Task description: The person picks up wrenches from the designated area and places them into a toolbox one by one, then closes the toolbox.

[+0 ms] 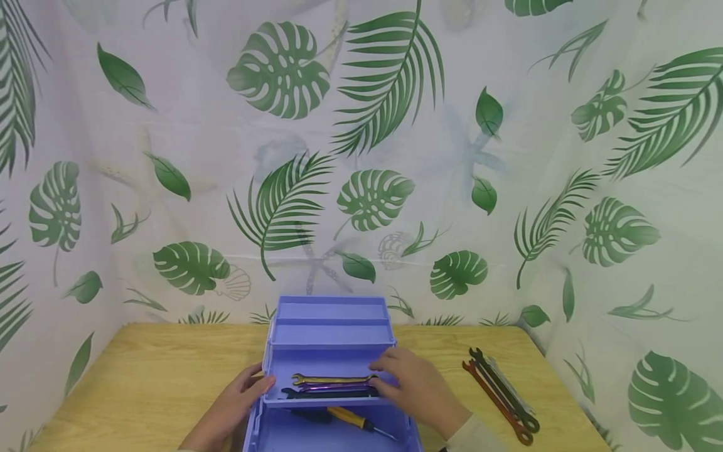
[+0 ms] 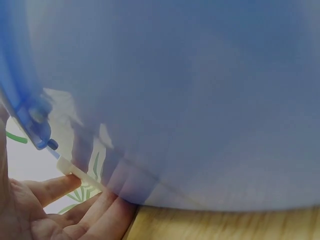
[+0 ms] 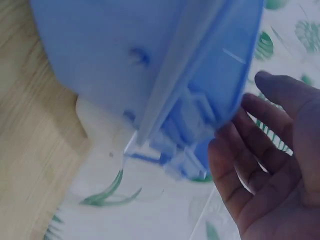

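on wooden table (image 1: 152, 370), leaf-print curtain (image 1: 565, 157) behind

white curtain backdrop (image 1: 395, 125) printed with green palm and monstera leaves plus faint shells and starfish, hung across the back and folded in along both sides. below it a light wooden table (image 1: 147, 376) with visible grain. soft, even lighting throughout, without hard shadows on cloth or tabletop.

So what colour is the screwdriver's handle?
Yellow and black, on the screwdriver in the toolbox; head view.
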A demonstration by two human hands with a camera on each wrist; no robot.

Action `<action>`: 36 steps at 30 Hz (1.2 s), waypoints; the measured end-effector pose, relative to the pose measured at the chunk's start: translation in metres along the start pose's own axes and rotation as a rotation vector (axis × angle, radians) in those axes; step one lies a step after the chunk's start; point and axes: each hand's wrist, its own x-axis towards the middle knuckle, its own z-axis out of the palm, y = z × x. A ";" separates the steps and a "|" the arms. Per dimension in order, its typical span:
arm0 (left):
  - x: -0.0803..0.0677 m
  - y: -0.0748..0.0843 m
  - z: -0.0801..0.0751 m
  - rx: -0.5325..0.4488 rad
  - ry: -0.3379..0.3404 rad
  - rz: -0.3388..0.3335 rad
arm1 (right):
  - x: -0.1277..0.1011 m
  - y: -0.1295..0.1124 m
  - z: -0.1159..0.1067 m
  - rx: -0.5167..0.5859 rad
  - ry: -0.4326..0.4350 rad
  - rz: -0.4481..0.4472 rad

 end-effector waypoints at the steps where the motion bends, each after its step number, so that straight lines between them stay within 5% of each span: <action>1: 0.001 0.001 -0.001 0.001 -0.005 -0.004 | -0.003 0.002 -0.001 -0.003 0.039 0.025; 6: 0.004 0.002 -0.008 -0.002 -0.072 0.011 | -0.020 0.015 -0.003 -0.011 0.177 0.198; 14: 0.004 -0.002 -0.017 -0.005 -0.170 0.102 | -0.044 0.039 -0.003 -0.066 0.218 0.378; 24: -0.001 0.000 -0.012 -0.033 -0.168 0.089 | -0.065 0.060 -0.006 -0.093 0.112 0.539; 36: -0.022 -0.002 -0.003 -0.029 -0.149 0.121 | -0.098 0.081 -0.012 -0.129 -0.002 0.591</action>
